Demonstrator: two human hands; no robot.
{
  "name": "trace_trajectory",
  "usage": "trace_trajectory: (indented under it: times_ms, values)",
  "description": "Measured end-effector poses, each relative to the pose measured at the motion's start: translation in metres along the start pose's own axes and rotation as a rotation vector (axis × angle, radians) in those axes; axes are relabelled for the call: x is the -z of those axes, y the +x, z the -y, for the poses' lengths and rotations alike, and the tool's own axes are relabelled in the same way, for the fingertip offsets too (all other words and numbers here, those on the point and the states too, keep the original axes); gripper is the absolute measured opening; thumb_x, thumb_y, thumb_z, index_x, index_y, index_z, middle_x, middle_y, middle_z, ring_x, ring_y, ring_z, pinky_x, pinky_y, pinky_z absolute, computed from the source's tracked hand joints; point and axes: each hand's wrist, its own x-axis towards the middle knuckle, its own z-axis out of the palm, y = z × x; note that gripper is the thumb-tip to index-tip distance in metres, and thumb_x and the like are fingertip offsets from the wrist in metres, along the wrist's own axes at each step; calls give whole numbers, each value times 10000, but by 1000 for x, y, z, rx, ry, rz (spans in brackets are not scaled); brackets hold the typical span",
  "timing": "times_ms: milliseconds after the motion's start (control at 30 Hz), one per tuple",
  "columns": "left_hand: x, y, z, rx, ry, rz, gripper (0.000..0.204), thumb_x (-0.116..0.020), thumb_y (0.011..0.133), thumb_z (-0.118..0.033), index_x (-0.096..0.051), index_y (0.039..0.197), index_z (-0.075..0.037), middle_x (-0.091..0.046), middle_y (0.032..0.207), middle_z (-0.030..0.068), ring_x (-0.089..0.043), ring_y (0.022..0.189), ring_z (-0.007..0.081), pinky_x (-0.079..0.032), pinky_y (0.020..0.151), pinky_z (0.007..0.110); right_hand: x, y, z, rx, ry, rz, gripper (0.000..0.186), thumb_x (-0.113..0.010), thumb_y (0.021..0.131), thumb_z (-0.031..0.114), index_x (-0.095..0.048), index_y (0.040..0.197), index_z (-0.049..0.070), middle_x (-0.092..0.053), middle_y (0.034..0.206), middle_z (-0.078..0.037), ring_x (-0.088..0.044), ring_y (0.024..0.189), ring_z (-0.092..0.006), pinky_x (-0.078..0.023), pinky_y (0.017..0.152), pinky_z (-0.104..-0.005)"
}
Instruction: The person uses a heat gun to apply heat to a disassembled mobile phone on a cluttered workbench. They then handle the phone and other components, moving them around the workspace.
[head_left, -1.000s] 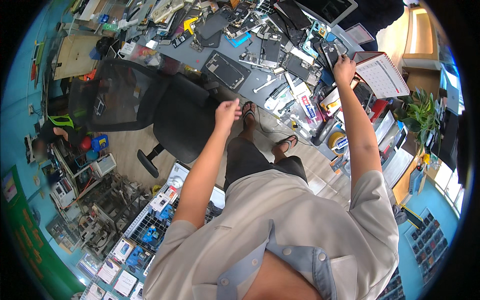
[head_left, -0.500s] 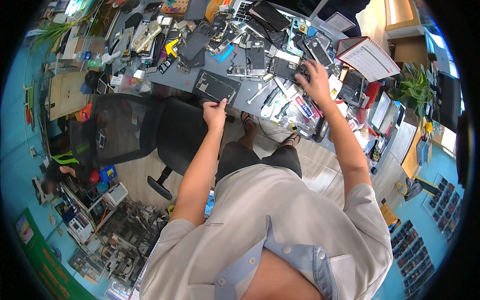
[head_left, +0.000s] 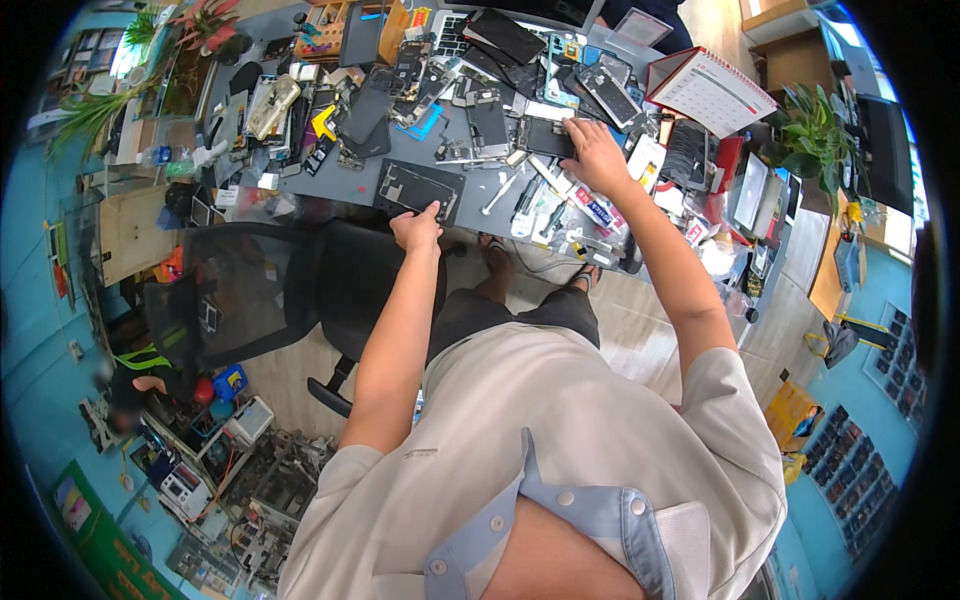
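At the desk's near edge, my left hand (head_left: pixel 418 228) is closed on the near right corner of a thin black tablet panel (head_left: pixel 415 185), with thumb and finger at its rim. The panel has pale patches along its border. Farther right, my right hand (head_left: pixel 597 155) lies over the right end of a dark phone part (head_left: pixel 546 137). Its fingers are on the far side and its thumb on the near side, closed about that end. The hand hides what lies directly beneath the palm. Close below are a white-handled tool (head_left: pixel 502 193) and small packets (head_left: pixel 592 205).
Dismantled phones and loose parts crowd the desk (head_left: pixel 330 180). A red-framed calendar (head_left: pixel 712 90) stands at the back right, beside a plant (head_left: pixel 815 145). A wooden organiser (head_left: pixel 320 35) sits at the far left. A black office chair (head_left: pixel 370 270) stands against the near left side.
My right hand has come down and leftward from above the parts onto the dark phone part. My left hand stays at the panel's corner. The whole view has shifted slightly.
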Motion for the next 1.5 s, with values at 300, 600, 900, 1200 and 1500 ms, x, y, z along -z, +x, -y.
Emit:
trace_trajectory:
  times_ms: [300,600,900,1200,1500]
  values:
    - [-17,-6,-14,101,42,-115,720,-1043,810,-211,-666,1321,128,-688,1458,291,-710,1285,392,-567,1117,508,0,7,-4,10,55,10,940,-921,828,304,-510,1615,-6,-597,1526,-189,-575,1416,-381,-466,1230,-451]
    - [-34,-5,-28,285,3,-256,822,-1086,741,-205,-638,1376,62,-704,1440,257,-736,1289,379,-644,1087,420,12,0,-6,-25,151,-56,950,-919,815,318,-518,1610,-13,-604,1501,-198,-585,1390,-387,-518,1179,-448]
    - [-37,-43,-54,271,27,-360,790,-1064,754,-145,-582,1348,50,-715,1408,259,-730,1299,408,-615,1135,466,42,-19,-17,-149,165,-142,979,-928,841,335,-488,1666,46,-597,1542,-194,-587,1408,-400,-526,1164,-458]
    - [-15,14,10,-86,-309,-87,302,-894,1005,-204,-726,992,46,-745,876,73,-701,743,170,-517,643,349,61,-30,8,-118,159,-152,958,-943,798,275,-523,1616,8,-623,1479,-197,-603,1350,-394,-548,1126,-450]
    - [123,0,5,-148,-444,123,280,-788,1099,-355,-758,1189,-91,-798,996,-32,-728,814,86,-508,701,266,8,-2,126,83,290,-101,965,-921,820,297,-489,1611,-49,-619,1438,-218,-597,1342,-396,-535,1151,-463]
